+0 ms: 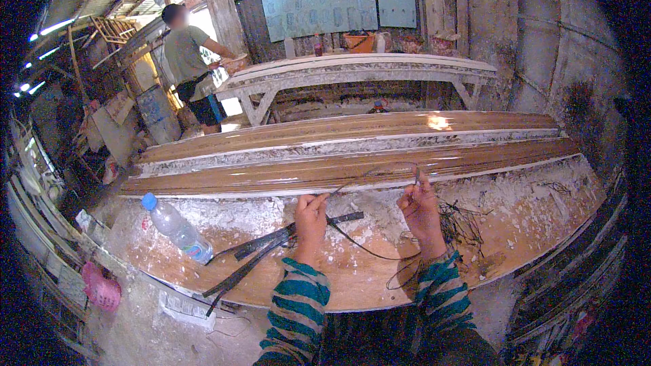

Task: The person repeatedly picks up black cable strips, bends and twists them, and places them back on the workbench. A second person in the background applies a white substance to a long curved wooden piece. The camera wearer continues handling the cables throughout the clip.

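Note:
My left hand (311, 222) is closed, pinching a thin dark strip (369, 171) over the near side of the workbench. From there the strip arcs up and across to my right hand (423, 217), whose raised fingertips are closed at its other end. Whether a small tool is also in those fingertips is too small to make out. A further length of strip hangs below the left hand and curves toward my right wrist. Wider black strips (258, 257) lie beside and under the left hand. A tangle of thin dark scraps (464, 224) sits right of my right hand.
A clear plastic bottle with a blue cap (178, 227) lies at the left. Two long glossy brown panels (339, 171) stretch behind my hands. A pink basket (102, 287) stands lower left. A person (188, 61) works by a white bench (366, 68) at the back.

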Available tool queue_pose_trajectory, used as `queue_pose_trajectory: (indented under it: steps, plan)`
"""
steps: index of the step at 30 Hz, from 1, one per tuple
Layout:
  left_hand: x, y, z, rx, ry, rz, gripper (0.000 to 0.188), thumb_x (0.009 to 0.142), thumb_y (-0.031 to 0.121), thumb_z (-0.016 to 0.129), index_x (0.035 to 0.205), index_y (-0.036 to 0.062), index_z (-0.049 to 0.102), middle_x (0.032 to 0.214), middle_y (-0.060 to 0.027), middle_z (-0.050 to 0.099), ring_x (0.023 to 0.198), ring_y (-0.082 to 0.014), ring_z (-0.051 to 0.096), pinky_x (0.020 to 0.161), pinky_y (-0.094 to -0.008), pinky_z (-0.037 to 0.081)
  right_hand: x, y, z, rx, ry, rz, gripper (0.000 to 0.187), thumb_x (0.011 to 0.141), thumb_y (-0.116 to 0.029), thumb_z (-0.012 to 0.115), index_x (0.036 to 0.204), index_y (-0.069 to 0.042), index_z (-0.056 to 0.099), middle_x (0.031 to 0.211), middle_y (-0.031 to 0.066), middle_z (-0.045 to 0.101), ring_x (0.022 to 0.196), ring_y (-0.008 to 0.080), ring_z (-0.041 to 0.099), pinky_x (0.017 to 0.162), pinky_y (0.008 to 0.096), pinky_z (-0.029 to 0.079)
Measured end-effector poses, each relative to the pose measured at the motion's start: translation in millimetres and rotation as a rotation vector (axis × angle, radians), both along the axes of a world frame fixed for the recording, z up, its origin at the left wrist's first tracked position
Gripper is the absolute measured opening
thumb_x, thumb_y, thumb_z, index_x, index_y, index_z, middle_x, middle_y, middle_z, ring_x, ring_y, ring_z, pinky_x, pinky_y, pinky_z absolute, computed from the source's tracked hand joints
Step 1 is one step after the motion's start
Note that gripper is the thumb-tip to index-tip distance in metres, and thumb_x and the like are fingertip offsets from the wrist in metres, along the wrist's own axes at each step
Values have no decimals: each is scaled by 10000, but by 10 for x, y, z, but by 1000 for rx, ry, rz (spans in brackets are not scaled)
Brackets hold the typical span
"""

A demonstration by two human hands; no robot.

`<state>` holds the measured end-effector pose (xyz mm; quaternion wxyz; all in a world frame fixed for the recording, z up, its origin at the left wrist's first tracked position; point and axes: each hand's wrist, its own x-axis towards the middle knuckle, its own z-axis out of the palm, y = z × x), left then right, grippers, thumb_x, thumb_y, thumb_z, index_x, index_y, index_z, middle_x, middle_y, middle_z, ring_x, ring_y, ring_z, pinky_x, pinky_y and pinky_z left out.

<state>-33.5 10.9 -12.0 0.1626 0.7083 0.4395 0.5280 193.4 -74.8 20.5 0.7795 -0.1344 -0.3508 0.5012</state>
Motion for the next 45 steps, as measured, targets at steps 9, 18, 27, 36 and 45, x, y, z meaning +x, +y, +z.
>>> queue_pose_trajectory:
  steps: [9,18,27,36,45]
  plan:
    - [214,-156,-11,-514,-301,-437,265,796,203,614,985,16,621,882,-33,622,775,-107,533,697,-239,412,-331,19,-99,-400,-665,-50,188,822,-174,575,966,-78,500,857,66,611,789,136,581,668,263,463]
    - [303,-204,-35,-743,-474,-608,264,801,223,614,992,41,618,789,28,598,664,-46,495,602,-196,395,-437,-28,-93,-412,-586,20,102,795,-139,605,791,-84,519,795,31,607,720,110,552,664,241,430]
    - [329,-276,25,-786,-496,-671,255,814,179,595,1006,10,592,753,10,586,607,-61,499,550,-194,413,-483,-63,-33,-401,-613,21,111,729,-77,648,747,-59,540,718,-19,553,665,75,501,637,223,399]
    - [335,-264,-51,-833,-557,-706,252,815,155,590,1014,0,581,824,-37,618,671,-89,561,604,-212,459,-440,94,-293,-450,-854,-176,79,707,-11,624,725,-28,549,696,39,587,642,136,548,616,260,445]
    - [332,-235,-64,-763,-494,-674,251,817,130,582,1020,-18,575,827,-42,618,677,-85,559,621,-208,462,-437,53,-228,-408,-869,-139,46,723,-29,614,760,-10,593,736,60,623,695,132,577,654,260,455]
